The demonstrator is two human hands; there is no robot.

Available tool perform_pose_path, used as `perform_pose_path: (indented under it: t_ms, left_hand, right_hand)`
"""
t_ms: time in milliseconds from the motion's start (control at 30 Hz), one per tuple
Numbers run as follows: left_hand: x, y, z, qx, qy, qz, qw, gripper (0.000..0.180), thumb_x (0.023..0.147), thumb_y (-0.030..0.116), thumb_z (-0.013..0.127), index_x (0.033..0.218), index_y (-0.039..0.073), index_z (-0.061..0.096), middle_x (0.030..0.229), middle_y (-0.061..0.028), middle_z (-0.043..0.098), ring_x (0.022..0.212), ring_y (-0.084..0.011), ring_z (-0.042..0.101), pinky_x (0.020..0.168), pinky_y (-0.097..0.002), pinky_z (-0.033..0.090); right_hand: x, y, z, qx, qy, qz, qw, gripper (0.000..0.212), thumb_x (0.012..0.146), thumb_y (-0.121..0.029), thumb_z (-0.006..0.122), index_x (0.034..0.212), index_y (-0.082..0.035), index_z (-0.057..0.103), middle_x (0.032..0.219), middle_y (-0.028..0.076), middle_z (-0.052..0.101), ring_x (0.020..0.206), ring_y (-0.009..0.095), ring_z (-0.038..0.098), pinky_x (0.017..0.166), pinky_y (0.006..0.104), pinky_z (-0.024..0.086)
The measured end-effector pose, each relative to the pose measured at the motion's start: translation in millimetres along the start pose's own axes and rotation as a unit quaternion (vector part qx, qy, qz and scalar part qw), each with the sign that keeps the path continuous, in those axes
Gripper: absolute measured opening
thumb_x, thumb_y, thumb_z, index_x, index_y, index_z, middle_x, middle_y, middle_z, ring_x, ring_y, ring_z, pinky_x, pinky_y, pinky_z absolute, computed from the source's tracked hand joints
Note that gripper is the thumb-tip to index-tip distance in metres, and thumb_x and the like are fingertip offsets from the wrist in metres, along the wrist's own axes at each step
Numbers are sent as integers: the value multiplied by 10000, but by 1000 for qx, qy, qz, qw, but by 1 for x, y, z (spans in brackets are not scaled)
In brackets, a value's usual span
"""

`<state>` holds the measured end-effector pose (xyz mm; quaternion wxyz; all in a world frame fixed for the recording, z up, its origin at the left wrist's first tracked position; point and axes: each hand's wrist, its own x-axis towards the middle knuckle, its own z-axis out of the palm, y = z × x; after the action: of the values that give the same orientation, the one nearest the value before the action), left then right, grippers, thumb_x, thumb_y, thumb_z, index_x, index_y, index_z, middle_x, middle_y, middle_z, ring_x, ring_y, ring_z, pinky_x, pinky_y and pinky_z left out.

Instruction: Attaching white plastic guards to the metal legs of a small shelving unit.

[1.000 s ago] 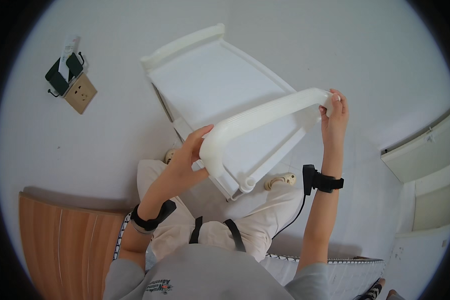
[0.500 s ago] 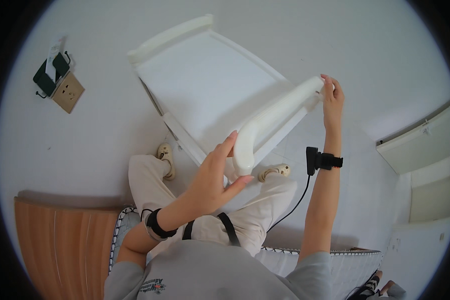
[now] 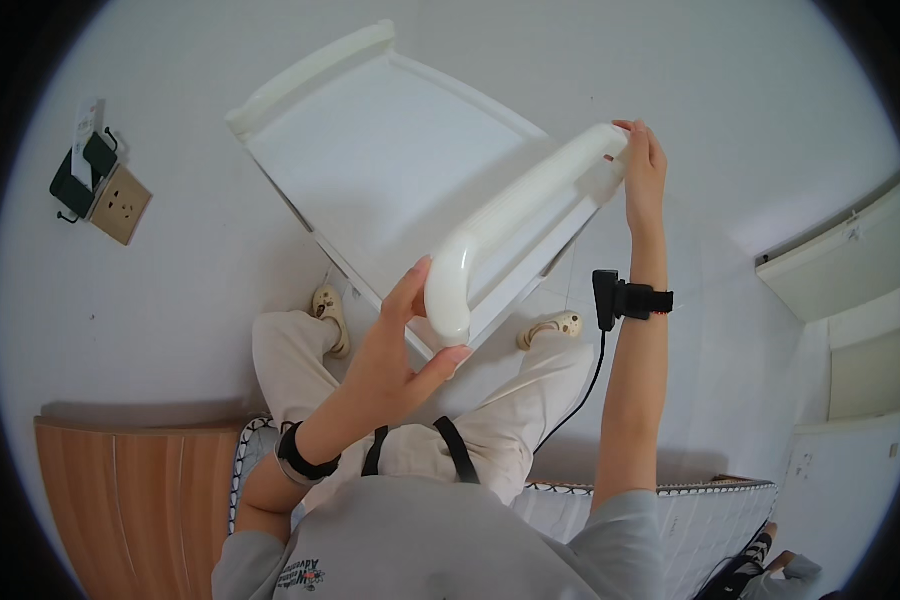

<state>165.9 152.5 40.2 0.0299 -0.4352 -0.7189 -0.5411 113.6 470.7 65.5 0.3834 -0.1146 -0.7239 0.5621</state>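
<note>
A white tray-like piece of furniture (image 3: 370,150), with a flat panel and a thick rounded rail at each end, tilts in front of me above my feet. My left hand (image 3: 395,335) is closed round the left end of the near curved rail (image 3: 530,198), fingers on its outer side and thumb at its lower tip. At that rail's right end, my right hand (image 3: 645,175) grips the corner, its fingertips curled over the top. The far rail (image 3: 315,72) is untouched. The underside is mostly hidden.
On the left are a beige socket plate (image 3: 121,204) and a dark green holder (image 3: 82,168) with a white item in it. A wooden panel (image 3: 140,500) and a quilted mattress edge (image 3: 660,515) lie behind me. White cabinets (image 3: 840,270) stand right; part of another person (image 3: 770,575) shows lower right.
The white furniture piece has shifted left and slightly away from me, its near rail moving with both hands. My grip on both ends looks the same.
</note>
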Motion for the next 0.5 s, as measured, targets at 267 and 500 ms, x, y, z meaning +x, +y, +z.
perform_pose_path:
  t_ms: [267,500]
  left_hand:
    - [-5,-9,-6,-88,-1,-56,995,720,758,71,602,1298,-40,140,1196,-206,396,1051,-283,474,895,-368,361]
    - [-6,-5,-3,-87,-15,-44,995,743,739,80,637,1306,-12,165,1139,-188,460,997,-259,505,880,-360,370]
  right_hand:
    - [-2,8,-2,-16,23,-8,1000,359,876,-293,410,854,19,584,778,63,563,739,119,509,659,249,428]
    - [-1,10,-1,26,30,8,999,342,873,-277,411,847,22,574,756,48,545,734,112,491,667,249,406]
